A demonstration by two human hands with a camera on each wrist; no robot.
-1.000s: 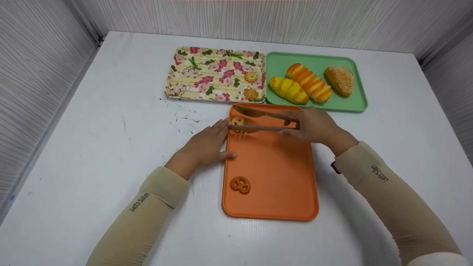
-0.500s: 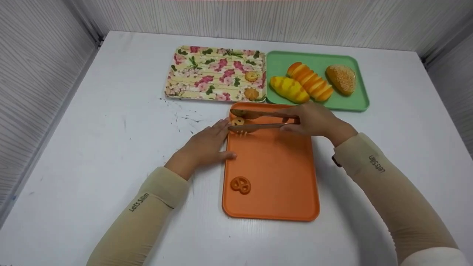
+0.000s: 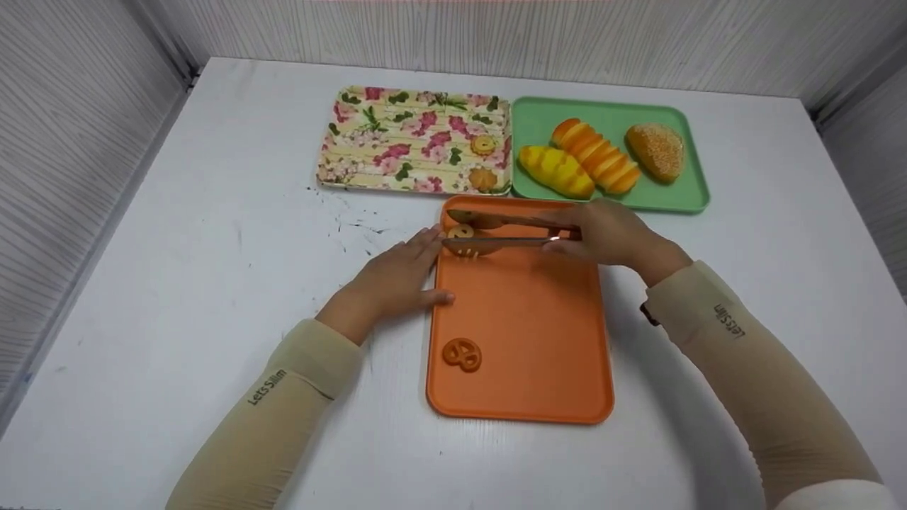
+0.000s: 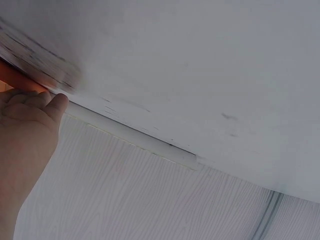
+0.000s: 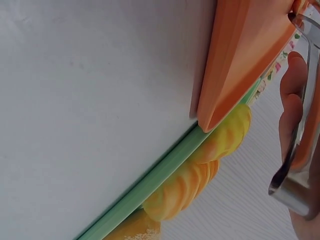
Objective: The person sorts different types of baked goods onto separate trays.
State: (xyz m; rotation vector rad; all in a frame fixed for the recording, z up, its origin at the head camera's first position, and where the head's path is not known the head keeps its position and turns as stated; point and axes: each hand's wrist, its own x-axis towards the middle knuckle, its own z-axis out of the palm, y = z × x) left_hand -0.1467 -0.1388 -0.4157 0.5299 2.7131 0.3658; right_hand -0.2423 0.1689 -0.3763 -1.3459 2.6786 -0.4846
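The right hand (image 3: 613, 237) grips long wooden tongs (image 3: 506, 232), and the tong tips sit around a small round yellow cookie (image 3: 460, 232) at the far left corner of the flat orange plastic tray (image 3: 524, 319). The left hand (image 3: 393, 280) lies flat and open against that tray's left edge. A brown pretzel-shaped cookie (image 3: 462, 354) lies near the tray's near left side. Behind the orange tray, a flowered tray (image 3: 397, 134) holds two cookies (image 3: 482, 163), and a green tray (image 3: 680, 195) holds three bread rolls (image 3: 599, 157). Since a moment ago, the tongs have closed in a little.
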